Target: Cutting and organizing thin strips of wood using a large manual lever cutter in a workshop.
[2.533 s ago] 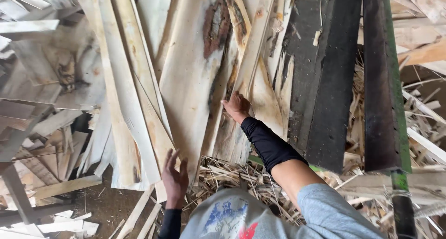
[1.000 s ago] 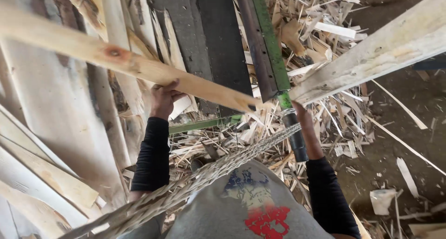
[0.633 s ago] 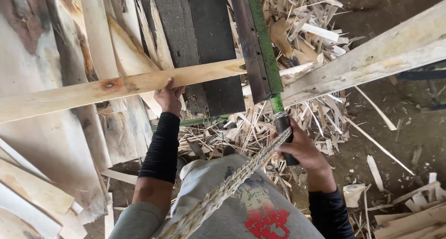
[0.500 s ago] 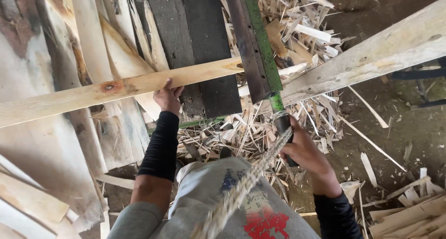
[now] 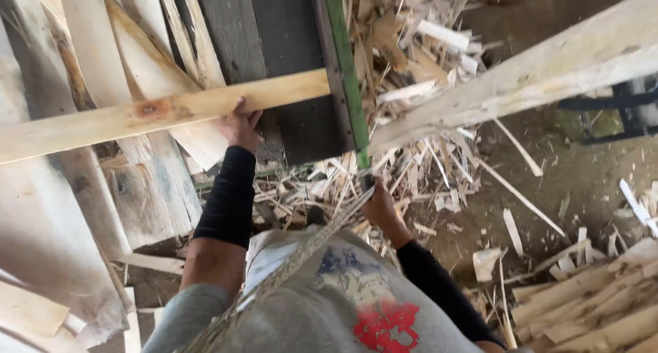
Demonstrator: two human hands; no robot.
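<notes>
The left hand was raised and clamped on the lower edge of a pale wooden plank, fingers curled over the board near a reddish knot; the plank ran from the left border of the view, slightly rising, to end against a green-edged dark beam. The right hand was held lower and well apart from the left, closed around the bottom end of that green-edged beam, just where it met the litter. A frayed rope ran diagonally from near the right hand down across the person's grey shirt toward the lower left. Both forearms wore black sleeves. Behind the plank stood dark grey boards, upright and close together, and to their left a stack of rough, bark-edged slabs leaned against one another. A second, thicker pale timber crossed the upper right, tilted upward to the right corner. The dirt floor below it carried a dense pile of splinters and offcuts, thickest beside the green-edged beam, and a loose heap of split sticks lay at the lower right corner.
</notes>
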